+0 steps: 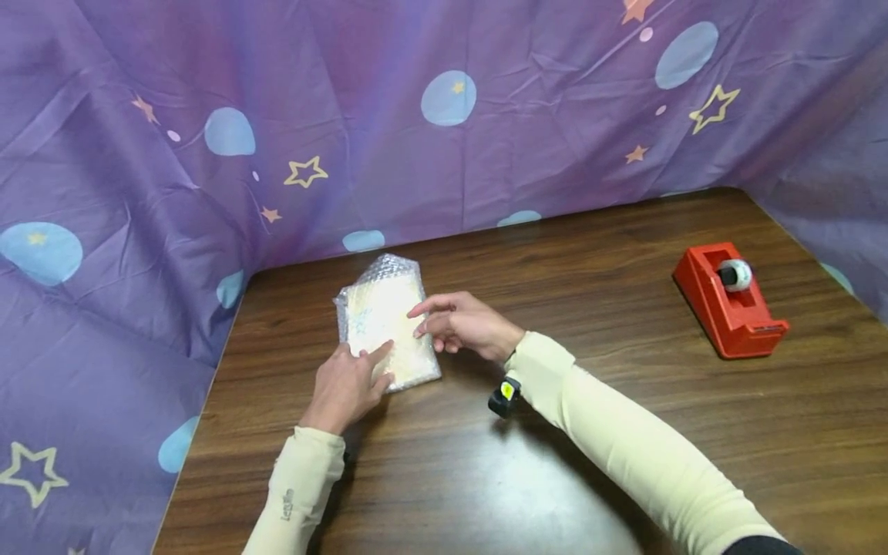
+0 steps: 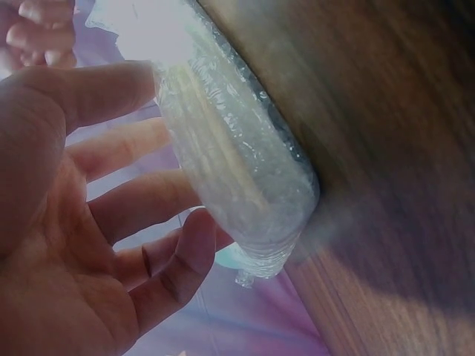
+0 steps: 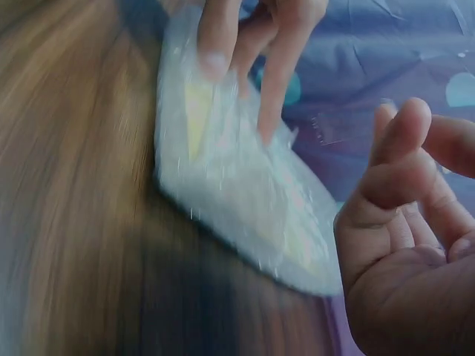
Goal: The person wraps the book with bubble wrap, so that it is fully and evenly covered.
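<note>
A flat package (image 1: 378, 308) in clear bubble wrap, with a pale yellowish content inside, lies on the wooden table. My left hand (image 1: 347, 385) rests its extended fingers on the package's near left part; in the left wrist view the fingers (image 2: 148, 196) reach along its wrapped side. Over the package's right edge hovers my right hand (image 1: 468, 324), thumb and index finger bent toward each other. The right wrist view shows a faint see-through strip, like clear tape (image 3: 335, 132), at those fingertips of the right hand (image 3: 415, 215).
A red tape dispenser (image 1: 728, 308) with a roll of tape (image 1: 735, 275) stands at the right on the brown table (image 1: 555, 262). Purple cloth (image 1: 388, 116) with stars and planets hangs behind the table and along its sides.
</note>
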Demonstrator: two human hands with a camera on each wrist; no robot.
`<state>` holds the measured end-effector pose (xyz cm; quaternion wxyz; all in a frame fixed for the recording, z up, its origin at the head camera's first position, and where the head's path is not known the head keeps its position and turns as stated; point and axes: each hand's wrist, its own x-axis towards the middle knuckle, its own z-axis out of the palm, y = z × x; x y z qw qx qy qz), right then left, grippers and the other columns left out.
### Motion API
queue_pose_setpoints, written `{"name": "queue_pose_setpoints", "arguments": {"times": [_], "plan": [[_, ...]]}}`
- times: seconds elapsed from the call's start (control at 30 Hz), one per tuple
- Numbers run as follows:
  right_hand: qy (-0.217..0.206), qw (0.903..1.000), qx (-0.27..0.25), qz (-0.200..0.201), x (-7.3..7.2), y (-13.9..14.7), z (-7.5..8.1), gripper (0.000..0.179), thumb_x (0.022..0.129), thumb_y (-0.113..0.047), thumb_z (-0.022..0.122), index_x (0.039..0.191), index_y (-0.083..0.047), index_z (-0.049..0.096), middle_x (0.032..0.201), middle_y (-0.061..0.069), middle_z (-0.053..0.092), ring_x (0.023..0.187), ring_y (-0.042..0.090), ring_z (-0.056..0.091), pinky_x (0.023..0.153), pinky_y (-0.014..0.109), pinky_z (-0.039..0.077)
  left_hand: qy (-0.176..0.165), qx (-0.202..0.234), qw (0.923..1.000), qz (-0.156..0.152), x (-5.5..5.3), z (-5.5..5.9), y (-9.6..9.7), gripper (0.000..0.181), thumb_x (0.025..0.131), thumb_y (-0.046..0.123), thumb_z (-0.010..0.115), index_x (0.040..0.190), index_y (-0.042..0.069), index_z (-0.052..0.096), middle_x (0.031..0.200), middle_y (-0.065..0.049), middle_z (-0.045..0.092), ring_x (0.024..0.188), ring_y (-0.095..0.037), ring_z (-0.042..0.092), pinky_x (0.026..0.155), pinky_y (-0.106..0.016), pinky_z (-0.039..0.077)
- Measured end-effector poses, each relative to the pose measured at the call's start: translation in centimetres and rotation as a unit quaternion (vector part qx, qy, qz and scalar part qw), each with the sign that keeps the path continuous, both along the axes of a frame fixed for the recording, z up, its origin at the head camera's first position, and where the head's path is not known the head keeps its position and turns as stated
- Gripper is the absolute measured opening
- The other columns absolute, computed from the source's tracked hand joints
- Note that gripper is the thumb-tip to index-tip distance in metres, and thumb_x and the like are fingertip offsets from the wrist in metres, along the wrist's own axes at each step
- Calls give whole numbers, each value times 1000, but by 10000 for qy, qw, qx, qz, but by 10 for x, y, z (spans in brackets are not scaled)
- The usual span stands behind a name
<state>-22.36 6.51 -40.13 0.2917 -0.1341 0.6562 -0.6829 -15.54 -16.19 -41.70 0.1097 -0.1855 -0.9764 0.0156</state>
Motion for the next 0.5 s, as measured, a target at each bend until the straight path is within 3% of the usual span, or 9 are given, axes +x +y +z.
{"name": "queue_pose_setpoints", "arguments": {"times": [0.13,0.27,0.5], "plan": [[-588,9980,-207,39,-2,-16,1,44,96,-5,57,140,-5,55,109,10,74,59,8,55,52,18,44,-115,57,9999,22,0,1,0,54,84,37,79,133,18,66,77,-17,72,72,-31,63,58,-43,55],[-1010,9943,-337,-36,-3,-27,-2,45,97,-3,53,142,-8,53,130,15,69,58,7,53,52,17,45,-320,199,9992,139,-1,1,0,55,83,37,79,130,11,67,74,-16,71,76,-33,65,61,-45,57],[-1345,9893,-484,-282,-3,-38,-9,47,98,-2,49,145,-7,49,140,20,61,52,5,54,48,15,45,-414,465,9973,378,-3,1,-1,46,80,36,82,106,3,64,67,-13,62,69,-31,63,58,-43,53]]}}
